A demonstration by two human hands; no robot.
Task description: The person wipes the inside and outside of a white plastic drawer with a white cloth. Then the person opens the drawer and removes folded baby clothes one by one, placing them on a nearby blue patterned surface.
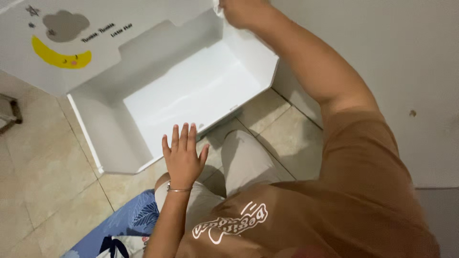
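A white plastic drawer (110,143) stands pulled out of a white cabinet over the tiled floor, and its inside is bare. My left hand (182,155) lies flat at the drawer's near rim, palm down with the fingers apart, holding nothing. A thin metal bracelet circles its wrist. My right hand (241,12) reaches to the drawer's far right corner at the top edge of the picture. Its fingers are closed on a small crumpled white cloth or tissue (216,8), pressed against the drawer's back wall. Part of that hand is cut off by the frame.
The white cabinet front (28,67) carries a yellow moon and grey cloud picture. My knee in beige trousers (244,157) is close to the drawer's near corner. Blue patterned fabric (129,220) lies at the bottom left. A white wall (406,57) runs along the right, and a dark object (9,112) is at the left edge.
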